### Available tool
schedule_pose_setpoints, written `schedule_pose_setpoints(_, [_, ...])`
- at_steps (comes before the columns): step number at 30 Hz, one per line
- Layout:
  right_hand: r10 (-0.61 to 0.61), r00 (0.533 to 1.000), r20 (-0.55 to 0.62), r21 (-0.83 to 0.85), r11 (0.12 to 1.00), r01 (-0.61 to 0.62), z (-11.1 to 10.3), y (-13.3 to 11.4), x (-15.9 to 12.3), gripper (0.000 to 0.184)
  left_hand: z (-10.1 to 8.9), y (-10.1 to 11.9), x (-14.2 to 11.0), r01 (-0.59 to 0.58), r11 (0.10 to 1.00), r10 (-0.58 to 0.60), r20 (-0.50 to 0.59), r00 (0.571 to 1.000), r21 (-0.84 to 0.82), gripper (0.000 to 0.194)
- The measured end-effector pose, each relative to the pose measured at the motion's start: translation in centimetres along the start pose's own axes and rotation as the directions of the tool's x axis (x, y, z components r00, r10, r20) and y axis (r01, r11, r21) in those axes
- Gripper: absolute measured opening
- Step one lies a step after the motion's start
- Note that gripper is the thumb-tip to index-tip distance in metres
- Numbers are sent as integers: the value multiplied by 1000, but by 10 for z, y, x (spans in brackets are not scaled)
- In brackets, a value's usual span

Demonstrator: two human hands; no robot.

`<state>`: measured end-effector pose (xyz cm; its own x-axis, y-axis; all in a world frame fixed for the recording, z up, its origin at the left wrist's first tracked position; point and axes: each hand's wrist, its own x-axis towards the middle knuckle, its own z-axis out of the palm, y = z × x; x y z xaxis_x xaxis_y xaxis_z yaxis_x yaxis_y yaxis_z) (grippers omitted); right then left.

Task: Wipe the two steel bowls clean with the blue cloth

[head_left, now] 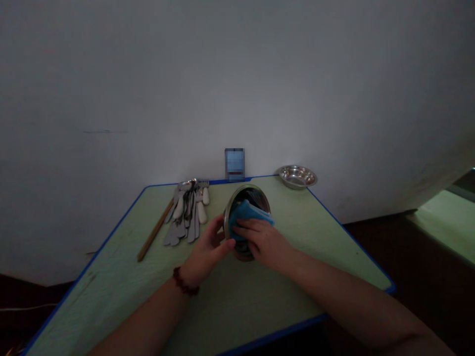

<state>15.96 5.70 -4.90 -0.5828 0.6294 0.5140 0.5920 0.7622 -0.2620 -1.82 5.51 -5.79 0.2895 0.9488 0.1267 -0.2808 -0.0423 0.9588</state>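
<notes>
A shiny metal bowl [264,197] is tilted up on its side near the middle of the table, its hollow facing me. My left hand [212,247] grips its left rim, thumb at the front and fingers behind. With a blue cloth [249,213] under its fingers, my right hand [264,241] presses against the inside of the bowl. The cloth covers much of the bowl's hollow, and part of it sticks out past the right rim. My right fingertips lie on the cloth; the thumb is hidden.
Left of the bowl lies a pile of cutlery [187,212], forks and knives among it, beside a long wooden stick [156,230]. A second metal bowl [298,177] sits at the table's back right corner. A phone-like screen [235,164] leans on the wall. Blue edging rims the pale green table [319,232].
</notes>
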Motion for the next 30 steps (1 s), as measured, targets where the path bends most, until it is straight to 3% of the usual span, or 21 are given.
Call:
schedule_pose_setpoints(16, [13, 1000, 1, -51, 999, -13, -2, 2, -1, 42, 0, 2, 1, -3, 999, 2, -8, 1000, -50, 58])
schedule_pose_setpoints(30, [22, 999, -29, -36, 999, -23, -3, 5, -1, 41, -3, 8, 3, 31, 999, -36, -152, 988, -32, 56])
